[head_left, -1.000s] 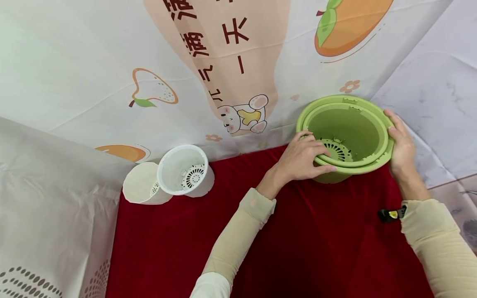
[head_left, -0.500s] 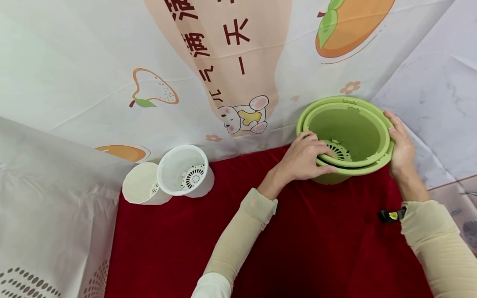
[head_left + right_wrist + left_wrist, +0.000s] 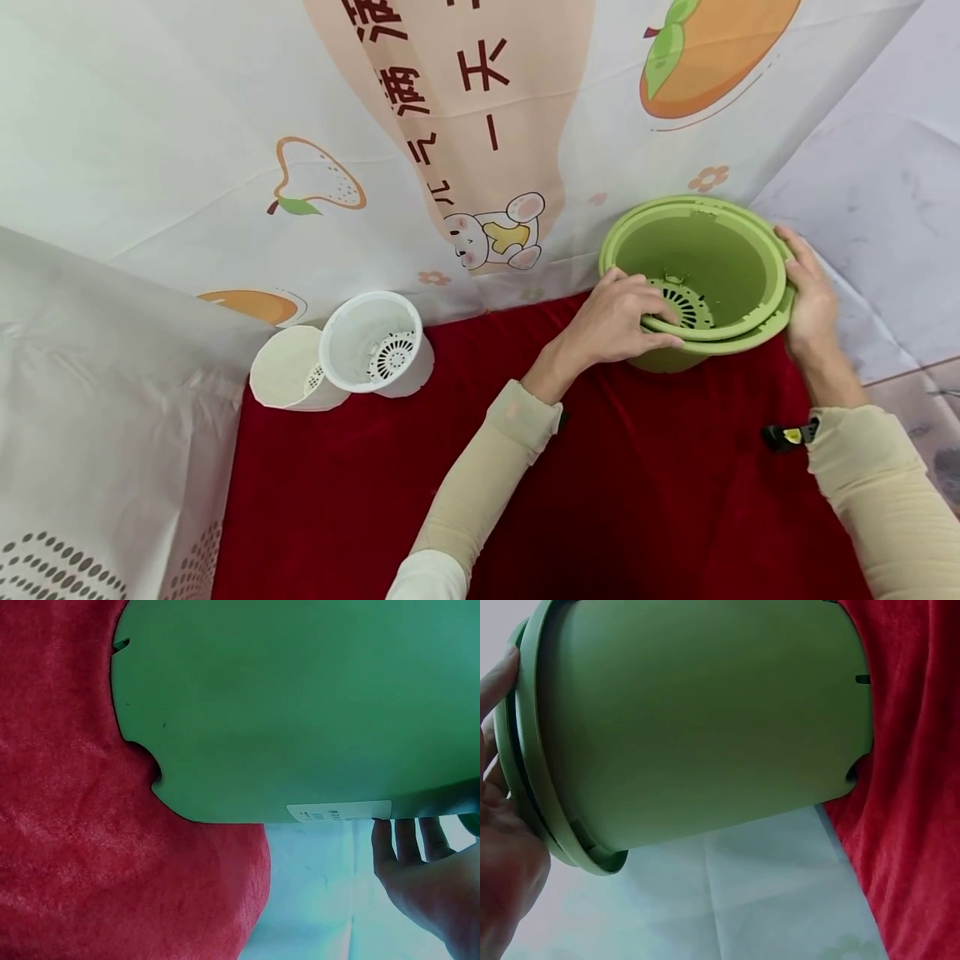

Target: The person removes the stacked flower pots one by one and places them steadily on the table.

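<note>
Two green plastic flowerpots stand nested on the red cloth, right of centre in the head view. The inner flowerpot [image 3: 701, 250] shows slots in its base, and its rim sits slightly askew inside the rim of the outer flowerpot [image 3: 750, 340]. My left hand [image 3: 618, 317] grips the front-left of the inner rim, fingers over the edge and inside, thumb along the outside. On the right side, my right hand [image 3: 812, 300] holds the outer flowerpot at its rim. Its fingers [image 3: 407, 841] touch the wall near a white label [image 3: 337, 812] in the right wrist view.
A white flowerpot [image 3: 420, 367] and a cream flowerpot [image 3: 281, 379] stand side by side on the red cloth [image 3: 360, 492] at the left. A printed white curtain [image 3: 225, 100] hangs directly behind the pots. Grey-white sheeting [image 3: 112, 400] borders the left side.
The inner green flowerpot's rim has shifted up and back within the outer one, narrowing the gap at the back. Both hands keep nearly the same places. The view has shifted slightly.
</note>
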Demonstrator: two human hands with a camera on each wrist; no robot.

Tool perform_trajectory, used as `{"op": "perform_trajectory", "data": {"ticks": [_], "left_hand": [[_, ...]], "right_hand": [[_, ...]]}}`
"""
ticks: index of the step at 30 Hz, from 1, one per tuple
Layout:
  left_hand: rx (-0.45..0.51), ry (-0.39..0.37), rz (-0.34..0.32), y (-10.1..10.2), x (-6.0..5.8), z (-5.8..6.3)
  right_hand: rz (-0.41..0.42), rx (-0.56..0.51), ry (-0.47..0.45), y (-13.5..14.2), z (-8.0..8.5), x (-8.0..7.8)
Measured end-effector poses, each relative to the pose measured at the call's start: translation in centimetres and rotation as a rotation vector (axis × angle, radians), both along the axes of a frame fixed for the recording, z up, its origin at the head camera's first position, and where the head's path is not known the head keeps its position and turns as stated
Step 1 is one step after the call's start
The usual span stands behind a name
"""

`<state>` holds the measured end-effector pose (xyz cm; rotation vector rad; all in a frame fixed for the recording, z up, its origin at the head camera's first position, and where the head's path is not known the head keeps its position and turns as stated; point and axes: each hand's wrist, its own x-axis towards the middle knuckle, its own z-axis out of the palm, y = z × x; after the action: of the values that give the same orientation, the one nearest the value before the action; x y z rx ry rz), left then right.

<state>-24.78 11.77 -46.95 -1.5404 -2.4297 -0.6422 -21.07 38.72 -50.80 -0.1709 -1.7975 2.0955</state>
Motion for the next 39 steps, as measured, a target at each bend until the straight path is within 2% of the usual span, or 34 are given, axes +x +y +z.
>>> {"op": "perform_trajectory", "data": {"ticks": [12,20,28,35,39], "left_hand": [[0.049,-0.009,0.002,0.2,-0.1,0.1],[0.102,-0.069,-0.019,0.1,-0.1,0.4],[0.126,-0.064,0.022,0.3,0.1,0.8],[0.151,-0.079,0.027,0.3,0.2,1.0],[0.172,-0.057,0.019,0.2,0.2,1.3]], "right_hand": [[-0.009,0.006,0.034,-0.1,-0.1,-0.5],[-0.018,0.004,0.01,-0.1,0.1,-0.6],[-0.016,0.009,0.033,-0.1,-0.1,-0.6],[-0.005,0.006,0.048,-0.2,0.0,-0.3],[-0.003,-0.005,0.066,-0.2,0.0,-0.3]]}}
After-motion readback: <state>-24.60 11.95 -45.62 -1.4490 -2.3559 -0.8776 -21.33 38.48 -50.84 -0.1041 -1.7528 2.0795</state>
